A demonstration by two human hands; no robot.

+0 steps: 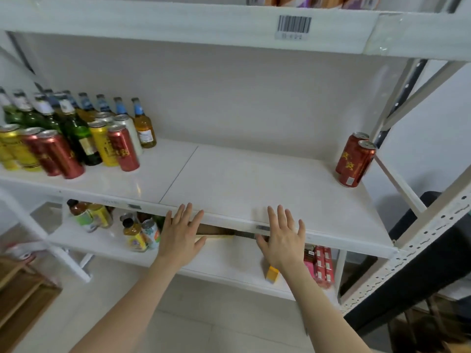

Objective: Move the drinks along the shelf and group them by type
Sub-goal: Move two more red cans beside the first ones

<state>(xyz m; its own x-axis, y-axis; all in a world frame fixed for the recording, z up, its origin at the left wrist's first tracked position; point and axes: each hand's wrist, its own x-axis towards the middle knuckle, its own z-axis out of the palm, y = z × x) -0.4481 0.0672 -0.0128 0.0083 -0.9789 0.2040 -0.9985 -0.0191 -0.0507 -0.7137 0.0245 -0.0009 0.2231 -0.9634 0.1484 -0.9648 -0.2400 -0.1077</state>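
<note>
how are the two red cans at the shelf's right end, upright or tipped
Upright: both red cans stand on their bases on the shelf, silver tops facing up.

Both my bare forearms reach forward and up from the bottom of the view, angled slightly toward each other. My left hand (181,235) is flat, palm down, fingers straight and spread. My right hand (283,238) matches it, open with fingers fanned, thumb out to the left. Neither holds anything.
</note>
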